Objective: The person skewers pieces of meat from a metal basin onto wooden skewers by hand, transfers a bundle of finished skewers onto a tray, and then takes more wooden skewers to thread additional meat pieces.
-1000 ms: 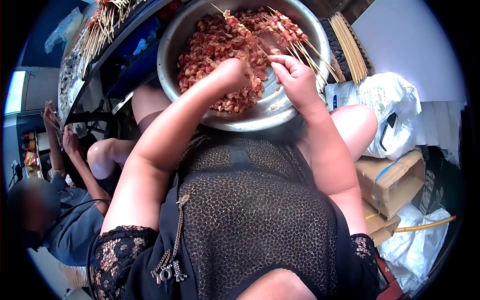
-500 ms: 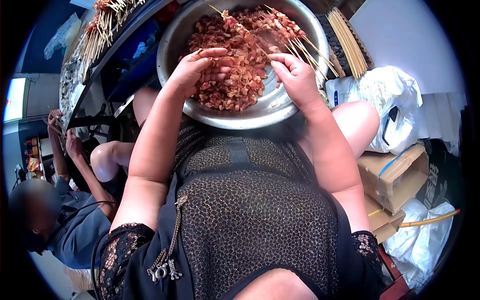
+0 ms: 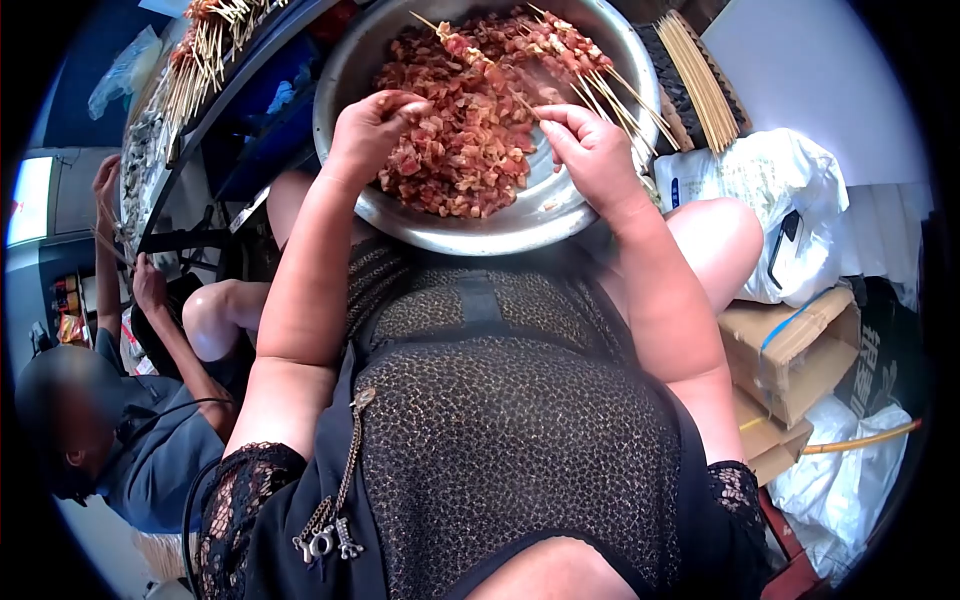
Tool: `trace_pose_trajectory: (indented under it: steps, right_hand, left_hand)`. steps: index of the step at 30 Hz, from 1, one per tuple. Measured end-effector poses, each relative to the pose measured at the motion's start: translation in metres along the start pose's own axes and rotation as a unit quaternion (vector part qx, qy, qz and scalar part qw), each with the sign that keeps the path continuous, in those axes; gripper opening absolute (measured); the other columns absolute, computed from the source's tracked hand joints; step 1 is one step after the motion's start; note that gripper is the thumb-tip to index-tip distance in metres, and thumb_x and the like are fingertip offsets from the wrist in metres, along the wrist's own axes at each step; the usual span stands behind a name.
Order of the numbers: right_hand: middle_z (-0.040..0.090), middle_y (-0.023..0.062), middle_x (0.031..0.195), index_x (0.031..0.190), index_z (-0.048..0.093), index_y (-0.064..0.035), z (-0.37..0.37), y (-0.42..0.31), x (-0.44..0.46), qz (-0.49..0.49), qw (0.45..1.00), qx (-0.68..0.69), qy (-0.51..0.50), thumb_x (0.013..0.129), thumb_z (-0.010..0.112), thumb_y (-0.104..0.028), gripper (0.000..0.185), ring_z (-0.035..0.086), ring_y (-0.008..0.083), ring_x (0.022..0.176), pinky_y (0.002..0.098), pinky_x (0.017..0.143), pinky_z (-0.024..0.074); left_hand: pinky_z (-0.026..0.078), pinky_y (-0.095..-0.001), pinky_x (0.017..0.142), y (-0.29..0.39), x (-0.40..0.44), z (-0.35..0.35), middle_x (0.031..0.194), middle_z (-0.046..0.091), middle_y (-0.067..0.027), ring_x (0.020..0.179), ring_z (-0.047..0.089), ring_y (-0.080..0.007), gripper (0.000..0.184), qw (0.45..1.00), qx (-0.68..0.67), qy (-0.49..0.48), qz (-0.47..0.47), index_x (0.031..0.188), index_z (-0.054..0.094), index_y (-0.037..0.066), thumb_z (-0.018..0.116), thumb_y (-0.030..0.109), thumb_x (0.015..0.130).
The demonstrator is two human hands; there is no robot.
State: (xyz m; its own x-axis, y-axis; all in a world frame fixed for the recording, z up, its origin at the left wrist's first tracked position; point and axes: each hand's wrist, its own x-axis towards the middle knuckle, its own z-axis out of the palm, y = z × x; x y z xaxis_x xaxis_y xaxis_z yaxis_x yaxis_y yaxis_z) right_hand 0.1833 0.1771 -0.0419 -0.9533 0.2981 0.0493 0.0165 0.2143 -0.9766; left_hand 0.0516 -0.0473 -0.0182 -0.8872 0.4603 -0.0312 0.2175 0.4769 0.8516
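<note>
A wide metal bowl (image 3: pixel 480 240) in front of me holds a heap of small raw meat pieces (image 3: pixel 460 150). My right hand (image 3: pixel 590 155) pinches the lower end of a wooden skewer (image 3: pixel 527 106), whose pointed tip shows past the meat threaded on its upper part. At the left of the heap, my left hand (image 3: pixel 375 135) has its fingers closed together; whatever they hold is too small to make out. Several filled skewers (image 3: pixel 570 50) lie in the bowl's upper right, their bare ends pointing down to the right.
Bare skewers (image 3: pixel 697 85) lie in a bundle right of the bowl. Below them are a white plastic bag (image 3: pixel 765 200) and cardboard boxes (image 3: pixel 790 350). More skewers (image 3: pixel 210 60) lie on a table at upper left. A co-worker (image 3: pixel 150 420) sits at the left, holding thin sticks.
My left hand swung left off the heap's middle, opened palm up, then closed its fingers. My right hand stays on the skewer. The co-worker's far hand has risen.
</note>
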Motion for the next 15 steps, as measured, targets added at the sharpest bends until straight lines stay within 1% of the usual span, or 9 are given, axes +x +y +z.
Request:
trace_pose_trajectory:
  steps: [1, 2, 4, 5, 6, 8, 9, 12, 15]
  right_hand:
    - [0.064, 0.0052, 0.068, 0.100, 0.065, -0.0026, 0.000, 0.001, 0.000, -0.001, 1.000, 0.001, 0.000, 0.085, 0.058, -0.016, 0.021, 0.056, 0.0081, 0.058, 0.0224, 0.057, 0.0453]
    - [0.064, 0.0050, 0.068, 0.100, 0.065, -0.0031, 0.001, 0.003, 0.000, -0.008, 1.000, -0.014, -0.006, 0.085, 0.058, -0.016, 0.021, 0.056, 0.0080, 0.057, 0.0221, 0.057, 0.0451]
    - [0.064, 0.0048, 0.068, 0.100, 0.065, -0.0035, 0.002, 0.005, 0.001, -0.020, 0.999, -0.028, -0.014, 0.085, 0.058, -0.016, 0.021, 0.056, 0.0079, 0.057, 0.0218, 0.057, 0.0449]
    - [0.064, 0.0047, 0.069, 0.101, 0.065, -0.0043, 0.002, 0.006, 0.000, -0.008, 0.999, -0.033, -0.036, 0.084, 0.057, -0.016, 0.021, 0.056, 0.0079, 0.057, 0.0218, 0.057, 0.0452]
    - [0.065, 0.0046, 0.070, 0.101, 0.065, -0.0051, 0.003, 0.003, -0.002, 0.005, 0.998, -0.038, -0.057, 0.084, 0.057, -0.016, 0.021, 0.057, 0.0079, 0.058, 0.0218, 0.058, 0.0456]
    - [0.067, 0.0051, 0.072, 0.102, 0.065, -0.0063, 0.003, -0.007, -0.005, 0.020, 0.997, -0.011, -0.069, 0.084, 0.057, -0.015, 0.022, 0.060, 0.0081, 0.061, 0.0220, 0.060, 0.0465]
    - [0.068, 0.0056, 0.074, 0.102, 0.065, -0.0061, 0.002, -0.007, -0.005, 0.026, 0.995, -0.031, -0.088, 0.084, 0.057, -0.015, 0.022, 0.061, 0.0083, 0.064, 0.0221, 0.061, 0.0469]
    - [0.069, 0.0068, 0.077, 0.102, 0.065, -0.0058, 0.002, -0.006, -0.004, 0.023, 0.993, -0.054, -0.104, 0.083, 0.057, -0.015, 0.022, 0.063, 0.0083, 0.068, 0.0218, 0.064, 0.0474]
    - [0.069, 0.0061, 0.077, 0.101, 0.065, -0.0057, 0.002, -0.008, -0.006, 0.018, 0.992, -0.051, -0.113, 0.083, 0.057, -0.015, 0.022, 0.063, 0.0077, 0.069, 0.0215, 0.065, 0.0476]
  left_hand:
    - [0.048, -0.0228, 0.072, -0.008, 0.003, -0.002, 0.093, 0.065, -0.0049, 0.080, 0.058, -0.0102, 0.022, 0.994, -0.095, 0.013, -0.042, 0.101, 0.062, 0.001, 0.058, 0.019, 0.089]
    - [0.048, -0.0228, 0.072, -0.015, 0.006, -0.005, 0.093, 0.065, -0.0049, 0.080, 0.058, -0.0102, 0.022, 0.995, -0.094, 0.015, -0.041, 0.101, 0.062, 0.001, 0.058, 0.019, 0.089]
    - [0.053, -0.0288, 0.075, -0.015, 0.008, -0.012, 0.098, 0.063, -0.0099, 0.080, 0.062, -0.0180, 0.037, 0.918, -0.358, 0.016, -0.173, 0.110, 0.057, 0.002, 0.053, 0.033, 0.091]
    - [0.054, -0.0325, 0.077, -0.017, 0.010, -0.013, 0.106, 0.060, -0.0135, 0.089, 0.062, -0.0223, 0.042, 0.917, -0.372, 0.024, -0.141, 0.115, 0.052, 0.000, 0.046, 0.035, 0.093]
    - [0.054, -0.0325, 0.077, -0.018, 0.012, -0.017, 0.106, 0.060, -0.0135, 0.089, 0.062, -0.0223, 0.042, 0.918, -0.371, 0.027, -0.140, 0.115, 0.052, 0.000, 0.046, 0.035, 0.093]
    - [0.054, -0.0356, 0.079, -0.020, 0.013, -0.024, 0.109, 0.058, -0.0174, 0.098, 0.060, -0.0250, 0.041, 0.833, -0.532, -0.015, -0.151, 0.115, 0.049, -0.003, 0.048, 0.031, 0.093]
    - [0.051, -0.0353, 0.088, -0.020, 0.014, -0.026, 0.119, 0.053, -0.0212, 0.106, 0.057, -0.0261, 0.037, 0.845, -0.513, 0.004, -0.152, 0.123, 0.042, -0.004, 0.041, 0.021, 0.095]
    - [0.052, -0.0329, 0.085, -0.023, 0.013, -0.026, 0.120, 0.052, -0.0221, 0.102, 0.059, -0.0256, 0.032, 0.885, -0.458, 0.029, -0.080, 0.122, 0.042, -0.004, 0.043, 0.010, 0.094]
    - [0.053, -0.0314, 0.083, -0.021, 0.014, -0.025, 0.115, 0.056, -0.0204, 0.098, 0.061, -0.0237, 0.031, 0.885, -0.456, 0.043, -0.082, 0.121, 0.045, -0.003, 0.045, 0.008, 0.093]
